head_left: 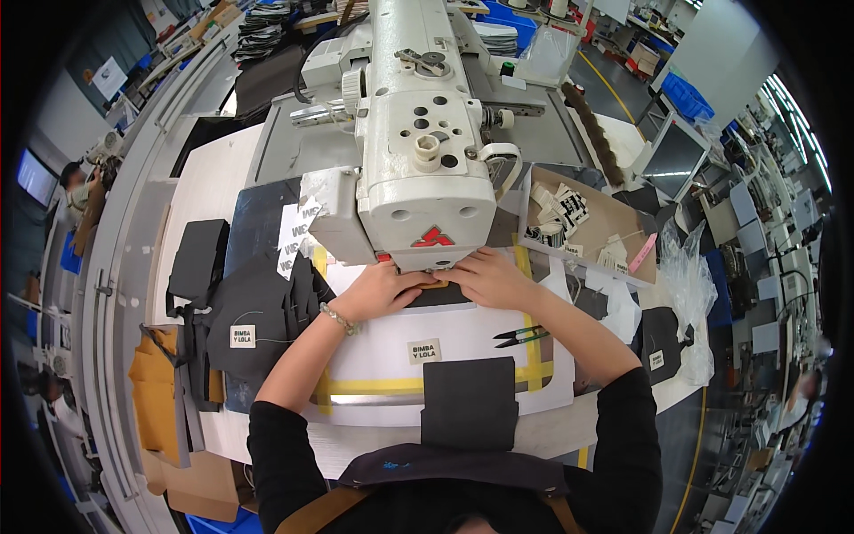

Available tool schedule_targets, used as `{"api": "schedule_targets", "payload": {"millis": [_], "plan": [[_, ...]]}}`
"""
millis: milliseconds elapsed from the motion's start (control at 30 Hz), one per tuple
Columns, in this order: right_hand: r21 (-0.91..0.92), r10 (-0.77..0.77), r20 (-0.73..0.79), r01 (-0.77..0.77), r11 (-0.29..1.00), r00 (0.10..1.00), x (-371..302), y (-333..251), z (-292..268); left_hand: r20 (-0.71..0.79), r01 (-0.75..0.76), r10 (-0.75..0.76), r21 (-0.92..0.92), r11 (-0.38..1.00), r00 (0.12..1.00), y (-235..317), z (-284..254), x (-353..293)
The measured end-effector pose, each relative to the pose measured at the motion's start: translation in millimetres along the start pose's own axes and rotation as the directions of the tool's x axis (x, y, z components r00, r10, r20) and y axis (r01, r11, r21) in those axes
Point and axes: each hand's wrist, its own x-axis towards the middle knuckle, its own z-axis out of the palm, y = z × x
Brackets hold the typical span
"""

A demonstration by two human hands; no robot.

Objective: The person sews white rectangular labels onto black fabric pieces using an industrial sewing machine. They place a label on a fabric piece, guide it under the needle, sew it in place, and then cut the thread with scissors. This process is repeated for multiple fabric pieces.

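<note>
While left hand [382, 291] and right hand [487, 278] meet under a white industrial sewing machine [427, 205], fingers loosely curled at dark fabric [442, 298], any pinch impossible to tell, thread snips [522, 336] nearby

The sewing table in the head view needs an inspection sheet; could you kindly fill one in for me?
Surface: white table, bearing a white sheet marked with yellow tape.
Job's things: sewing machine; dark fabric at its head; loose label on the sheet; snips right of the label; dark piece nearest the person.
Clutter: dark pile at left; tray of labels and clear plastic at right.
Hands: left hand and right hand at the dark fabric; grip cannot be told.
Cables: black cable beside the machine's upper left.
Surroundings: blue bin and dark screen at right; another person far left.
</note>
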Motion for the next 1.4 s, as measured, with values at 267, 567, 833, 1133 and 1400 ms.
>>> {"api": "schedule_targets", "payload": {"millis": [267,567,833,1133,1400], "plan": [[0.014,-0.021,0.013,0.021,1.0,1.0,-2,11,15,-0.066,-0.041,0.037,-0.058,0.997,0.997,3,-2,0],[0.047,0.106,0.186,-0.117,0.992,0.977,-4,7,12,-0.155,-0.024,0.053,0.183,0.983,0.986,1,-6,-19],[0.02,0.019,0.044,-0.02,1.0,0.999,-3,8,13,-0.169,-0.081,0.122,0.231,0.97,0.978,-2,-9,-18],[0.075,0.073,0.09,-0.08,0.994,0.993,-4,6,13,-0.108,-0.056,0.071,0.136,0.989,0.992,-4,-3,-14],[0.039,0.021,0.051,-0.023,0.999,0.998,-1,6,9,-0.033,0.014,-0.013,0.053,0.998,0.999,-4,-2,-11]]}}
